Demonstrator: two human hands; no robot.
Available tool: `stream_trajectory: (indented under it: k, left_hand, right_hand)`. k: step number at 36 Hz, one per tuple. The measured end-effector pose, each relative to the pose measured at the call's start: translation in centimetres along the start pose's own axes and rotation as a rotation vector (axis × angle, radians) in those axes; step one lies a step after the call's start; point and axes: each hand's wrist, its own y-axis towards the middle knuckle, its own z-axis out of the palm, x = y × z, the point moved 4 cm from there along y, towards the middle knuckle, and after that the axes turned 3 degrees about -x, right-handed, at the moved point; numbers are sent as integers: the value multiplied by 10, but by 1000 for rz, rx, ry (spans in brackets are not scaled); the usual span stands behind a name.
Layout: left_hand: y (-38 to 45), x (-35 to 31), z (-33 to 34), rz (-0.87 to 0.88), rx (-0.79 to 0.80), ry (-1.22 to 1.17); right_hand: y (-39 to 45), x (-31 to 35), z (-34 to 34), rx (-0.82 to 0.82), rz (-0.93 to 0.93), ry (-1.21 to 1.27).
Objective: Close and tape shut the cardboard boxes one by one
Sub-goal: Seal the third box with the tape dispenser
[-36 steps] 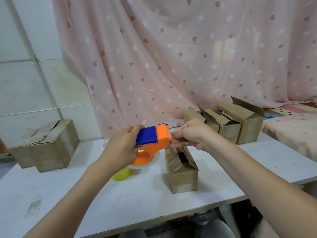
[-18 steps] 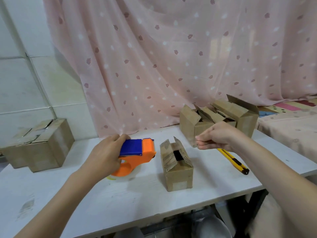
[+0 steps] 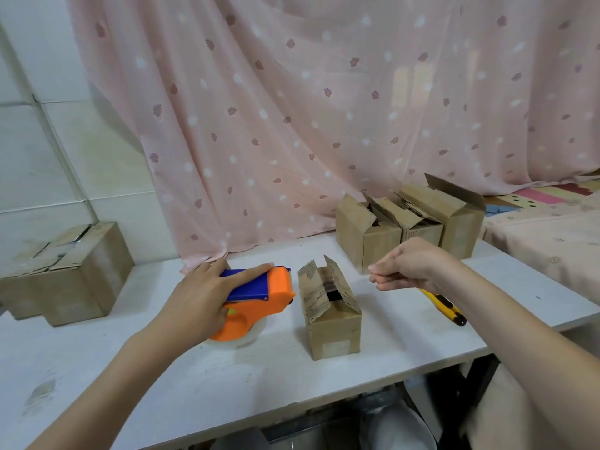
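Note:
A small cardboard box stands mid-table with its top flaps raised and a dark gap between them. Just left of it an orange and blue tape dispenser lies on the white table, its clear tape roll against the surface. My left hand holds the dispenser, with fingers stretched over the blue top and the thumb at the handle. My right hand hovers above and to the right of the box. Its fingertips are pinched together and nothing shows between them.
Three more boxes with open flaps stand in a row at the back right, against a pink curtain. Larger shut boxes sit at the far left. A yellow utility knife lies under my right forearm.
My left hand lowered the dispenser from above the box onto the table at its left. My right hand drew away from the dispenser's front to the right, which uncovered the knife.

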Motion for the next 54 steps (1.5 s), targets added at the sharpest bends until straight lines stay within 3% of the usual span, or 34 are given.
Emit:
stream_trajectory:
  k: [16, 29, 32, 37, 39, 41, 45, 48, 51, 54]
  left_hand:
    - [-4, -13, 24, -40, 112, 155]
    - [5, -32, 27, 8, 150, 270]
    - [5, -33, 28, 5, 154, 263]
    - [6, -33, 27, -4, 155, 276]
    - [5, -34, 27, -1, 164, 289]
    - [5, -35, 27, -1, 161, 292]
    - [5, -36, 27, -4, 154, 289]
    - [5, -34, 27, -18, 157, 288]
    - [8, -32, 29, -26, 162, 287]
    - [7, -34, 29, -18, 161, 285]
  right_hand:
    - [15, -37, 21, 18, 57, -100]
    - [17, -46, 41, -24, -13, -244]
    - [18, -45, 42, -53, -14, -412]
    - [16, -40, 44, -110, -36, -986]
    - [19, -43, 43, -123, -40, -1048]
    - [22, -43, 41, -194, -121, -1009]
    - [-1, -24, 51, -386, -600, -868]
    - [-32, -16, 82, -181, -834, -967]
    - [-37, -34, 102, 35, -737, -1176]
    - [-39, -39, 105, 93, -719, -1285]
